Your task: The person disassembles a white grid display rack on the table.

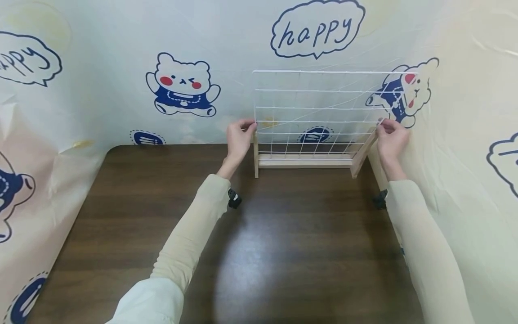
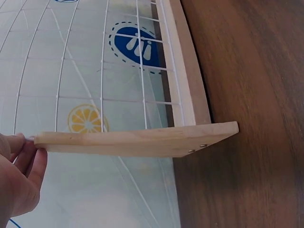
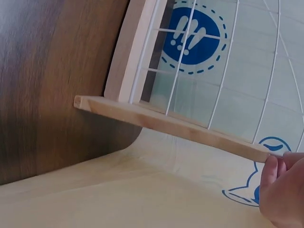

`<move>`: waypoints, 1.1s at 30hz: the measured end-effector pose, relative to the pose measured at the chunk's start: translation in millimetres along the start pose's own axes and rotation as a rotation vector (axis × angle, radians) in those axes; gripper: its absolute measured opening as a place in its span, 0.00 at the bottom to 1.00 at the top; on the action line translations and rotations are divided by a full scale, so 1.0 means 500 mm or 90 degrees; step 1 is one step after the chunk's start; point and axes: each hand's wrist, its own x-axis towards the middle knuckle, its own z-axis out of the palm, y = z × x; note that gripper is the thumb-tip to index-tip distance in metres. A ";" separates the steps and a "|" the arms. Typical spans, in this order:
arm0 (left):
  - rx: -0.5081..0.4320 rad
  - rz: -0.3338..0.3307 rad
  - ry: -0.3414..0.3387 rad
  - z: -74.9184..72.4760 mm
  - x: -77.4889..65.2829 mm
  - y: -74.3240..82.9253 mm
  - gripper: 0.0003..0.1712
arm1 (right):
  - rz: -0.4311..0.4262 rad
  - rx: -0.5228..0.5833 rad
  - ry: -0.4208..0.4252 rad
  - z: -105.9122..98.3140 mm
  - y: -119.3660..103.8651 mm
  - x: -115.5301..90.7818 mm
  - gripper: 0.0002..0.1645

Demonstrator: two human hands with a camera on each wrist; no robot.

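Observation:
A rack with a white wire grid (image 1: pixel 315 108) and a pale wooden base bar (image 1: pixel 305 160) stands at the back of the brown table. My left hand (image 1: pixel 238 140) pinches its left side, where the wooden side piece (image 2: pixel 109 142) ends in the left wrist view. On the other side, my right hand (image 1: pixel 393 140) pinches the edge at the tip of the right side piece (image 3: pixel 175 127). Two screw heads (image 2: pixel 197 147) show low on the left side piece. The grid rises upright above both hands.
The dark wooden table (image 1: pixel 182 216) spreads in front of the rack. Behind and to the right hangs a printed sheet (image 1: pixel 238 40) with cartoon bears, close to the rack. Dark wrist cameras (image 1: pixel 234 199) sit at the sleeves.

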 end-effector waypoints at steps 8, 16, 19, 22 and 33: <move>0.001 -0.004 0.003 0.005 0.003 0.002 0.08 | -0.030 -0.028 -0.034 -0.011 0.009 0.013 0.14; -0.022 0.002 0.021 0.010 0.001 -0.005 0.07 | -0.015 -0.036 -0.052 -0.014 0.011 0.019 0.14; -0.033 0.005 0.036 0.011 -0.001 -0.006 0.07 | -0.016 -0.041 -0.057 -0.015 0.012 0.019 0.14; -0.031 -0.001 0.047 0.014 -0.004 -0.005 0.07 | -0.011 -0.037 -0.060 -0.015 0.013 0.021 0.15; 0.044 -0.022 0.013 0.001 -0.001 0.014 0.06 | -0.010 -0.055 -0.060 -0.012 0.003 0.015 0.14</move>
